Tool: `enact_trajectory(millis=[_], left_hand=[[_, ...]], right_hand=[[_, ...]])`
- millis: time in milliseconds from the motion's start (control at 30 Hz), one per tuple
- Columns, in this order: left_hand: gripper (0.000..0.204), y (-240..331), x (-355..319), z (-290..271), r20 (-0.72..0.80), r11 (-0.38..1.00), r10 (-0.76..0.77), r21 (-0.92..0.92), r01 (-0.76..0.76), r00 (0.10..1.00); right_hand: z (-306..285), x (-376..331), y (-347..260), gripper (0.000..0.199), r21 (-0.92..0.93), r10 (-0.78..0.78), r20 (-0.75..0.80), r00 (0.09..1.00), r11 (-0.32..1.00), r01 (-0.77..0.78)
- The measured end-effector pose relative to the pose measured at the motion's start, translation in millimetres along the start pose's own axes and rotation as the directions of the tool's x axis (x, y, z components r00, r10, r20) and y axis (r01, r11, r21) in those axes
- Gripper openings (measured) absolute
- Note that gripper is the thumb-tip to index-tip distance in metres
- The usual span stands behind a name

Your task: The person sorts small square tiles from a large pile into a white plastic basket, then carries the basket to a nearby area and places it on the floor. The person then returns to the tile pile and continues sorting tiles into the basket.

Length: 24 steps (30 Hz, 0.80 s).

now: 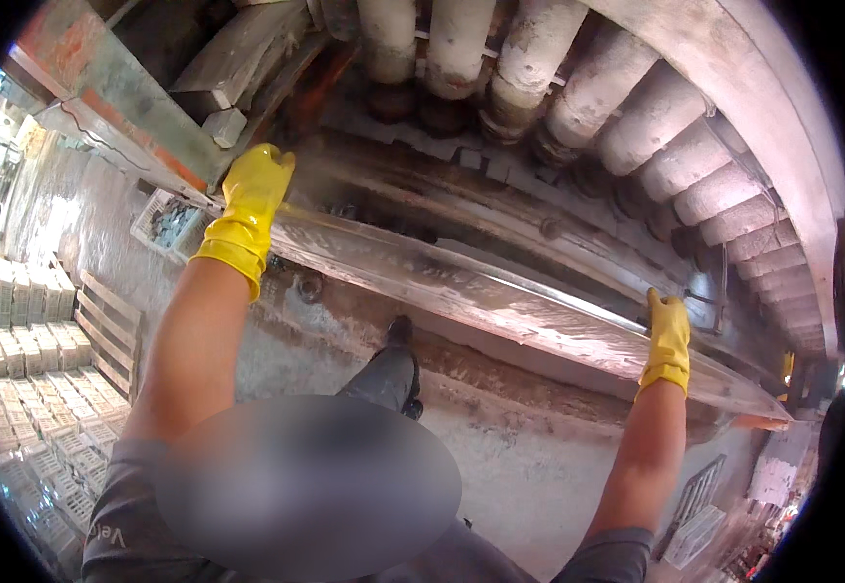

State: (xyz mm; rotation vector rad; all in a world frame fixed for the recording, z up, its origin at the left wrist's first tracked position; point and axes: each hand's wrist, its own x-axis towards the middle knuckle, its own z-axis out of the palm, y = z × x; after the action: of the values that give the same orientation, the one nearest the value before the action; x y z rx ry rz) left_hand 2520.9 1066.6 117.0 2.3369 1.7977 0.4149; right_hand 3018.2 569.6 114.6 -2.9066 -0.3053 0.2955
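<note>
A long, wet-looking grey panel (pixel 500 303) stretches across in front of me, from the upper left down to the right, with a bright upper edge. My left hand (pixel 255 194), in a yellow rubber glove, is closed at the panel's left end. Toward its right end my right hand (pixel 668 335), gloved the same way, has its fingers curled over the upper edge. The fingertips of both hands are hidden behind the panel. Beyond it runs a dark, dirty trough-like recess (pixel 461 209) with long bars.
Thick, pale cylinders (pixel 529 58) stand in a row behind the recess, under a curved beam (pixel 733 68). An orange-edged metal frame (pixel 102 87) rises at upper left. Stacked pale crates (pixel 24 360) and a wooden pallet (pixel 107 325) are left; another crate (pixel 696 534) lies lower right.
</note>
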Motion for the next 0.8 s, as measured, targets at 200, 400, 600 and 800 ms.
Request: enact_trajectory(millis=[200, 400, 600, 800], left_hand=[[0.046, -11, -4, 13, 0.033, 0.994, -0.037, -0.101, 0.041, 0.999], [0.044, -13, -18, 13, -0.058, 0.999, 0.036, -0.029, -0.038, 0.998], [0.044, -23, -21, 16, -0.058, 0.999, 0.046, -0.024, -0.048, 0.997], [0.044, -25, -25, 16, -0.021, 0.999, 0.049, 0.023, -0.049, 0.999]], right_hand=[[19, 17, 28, 0.053, 0.023, 0.035, -0.011, 0.999, 0.999, -0.035], [17, -1, 33, 0.048, 0.024, 0.037, -0.004, 0.999, 0.999, -0.037], [27, 2, 50, 0.046, 0.023, 0.021, -0.044, 0.999, 1.000, -0.020], [19, -27, 41, 0.045, 0.041, 0.056, -0.041, 0.998, 0.998, -0.054]])
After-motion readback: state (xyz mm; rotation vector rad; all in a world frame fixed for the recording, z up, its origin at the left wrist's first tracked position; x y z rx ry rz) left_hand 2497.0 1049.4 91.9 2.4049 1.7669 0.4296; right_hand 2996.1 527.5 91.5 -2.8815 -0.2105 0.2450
